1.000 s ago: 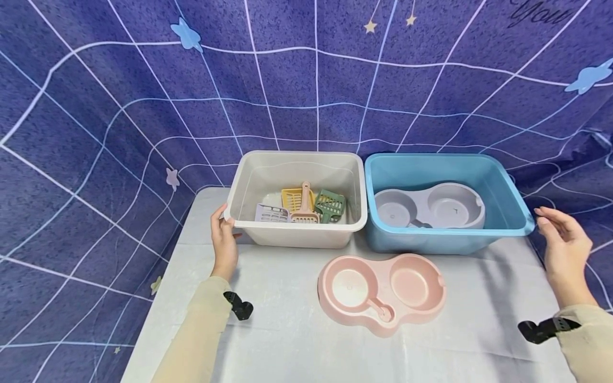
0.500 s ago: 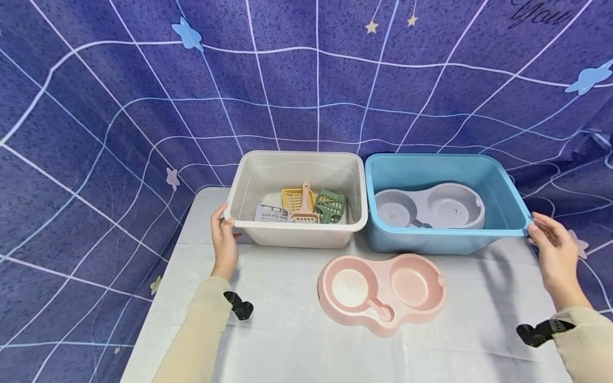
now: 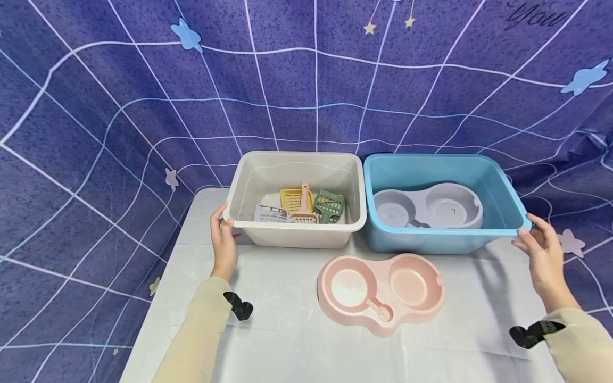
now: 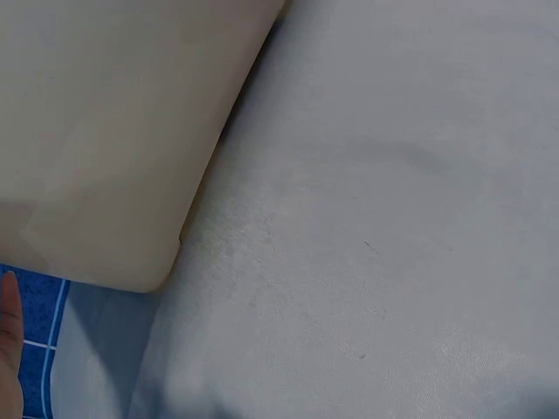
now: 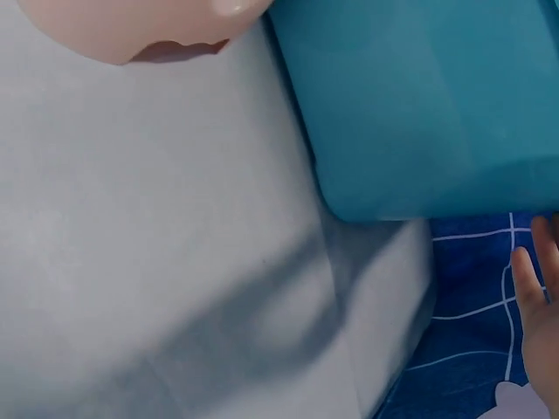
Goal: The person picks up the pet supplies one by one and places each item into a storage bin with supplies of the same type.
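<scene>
My left hand [image 3: 224, 243] holds the front left corner of a beige litter box [image 3: 297, 234], thumb and fingers at its rim. Inside lie several litter scoops: lilac [image 3: 271, 214], yellow [image 3: 289, 199], pinkish-beige [image 3: 304, 205] and green [image 3: 329, 205]. At the front right corner of a blue litter box [image 3: 431, 243], my right hand [image 3: 543, 258] pinches the rim between thumb and fingers. A grey double pet bowl [image 3: 421, 207] lies in this box, partly hidden by the front wall. In the right wrist view, some fingers [image 5: 527, 284] show below the blue box.
A pink double pet bowl [image 3: 380, 295] lies on the white-covered table [image 3: 287, 330] in front of the boxes, which stand side by side. Behind them hangs a purple-blue curtain [image 3: 287, 80] with lines and stars; it also runs along the left and right.
My right hand has moved left from beyond the blue litter box onto its front right corner. My left hand stays at the beige litter box's corner. Boxes and bowls have not visibly moved.
</scene>
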### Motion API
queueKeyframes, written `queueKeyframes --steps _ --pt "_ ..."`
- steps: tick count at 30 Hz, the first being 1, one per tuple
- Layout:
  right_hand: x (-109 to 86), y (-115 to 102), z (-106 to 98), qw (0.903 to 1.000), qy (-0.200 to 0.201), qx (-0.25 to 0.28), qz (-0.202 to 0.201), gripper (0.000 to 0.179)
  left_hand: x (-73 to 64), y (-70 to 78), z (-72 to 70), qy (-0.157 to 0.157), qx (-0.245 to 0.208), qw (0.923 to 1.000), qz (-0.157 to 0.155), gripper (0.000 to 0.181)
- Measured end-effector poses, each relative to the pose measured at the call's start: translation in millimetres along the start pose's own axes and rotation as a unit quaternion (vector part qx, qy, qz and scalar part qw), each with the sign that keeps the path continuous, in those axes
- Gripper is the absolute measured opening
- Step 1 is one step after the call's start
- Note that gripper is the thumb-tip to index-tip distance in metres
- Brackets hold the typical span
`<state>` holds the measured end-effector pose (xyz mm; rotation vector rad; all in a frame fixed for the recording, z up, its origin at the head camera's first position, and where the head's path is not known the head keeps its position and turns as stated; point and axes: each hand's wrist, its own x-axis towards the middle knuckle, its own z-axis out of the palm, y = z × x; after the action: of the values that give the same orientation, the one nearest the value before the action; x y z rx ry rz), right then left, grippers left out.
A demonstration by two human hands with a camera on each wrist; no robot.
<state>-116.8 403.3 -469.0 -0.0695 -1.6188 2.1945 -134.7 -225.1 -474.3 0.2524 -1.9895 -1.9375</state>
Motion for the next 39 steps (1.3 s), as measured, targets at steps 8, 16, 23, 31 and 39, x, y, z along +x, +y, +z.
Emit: queueKeyframes --steps 8,16,23,31,39 --pt "-3.8 7 7 0.9975 0.065 0.012 0.026 0.039 -0.7 0.6 0.2 -0.004 0.016 0.9999 -0.002 0.050" --pt "-3.0 17 12 0.9914 0.128 -0.019 0.016 0.040 -2.2 5.1 1.8 -0.010 0.034 0.9985 -0.041 0.052" --pt "-6.2 21 15 0.9922 0.119 -0.033 0.018 0.043 -1.1 6.0 -2.7 -0.004 0.013 0.9965 -0.082 0.053" --pt "-4.9 20 17 0.9905 0.127 -0.044 0.028 0.041 -7.1 6.0 -7.2 -0.001 0.000 0.9968 -0.080 0.058" --pt "-3.2 20 14 0.9887 0.141 -0.044 0.028 0.039 -21.1 -11.3 -12.0 -0.023 0.009 0.9968 -0.076 0.066"
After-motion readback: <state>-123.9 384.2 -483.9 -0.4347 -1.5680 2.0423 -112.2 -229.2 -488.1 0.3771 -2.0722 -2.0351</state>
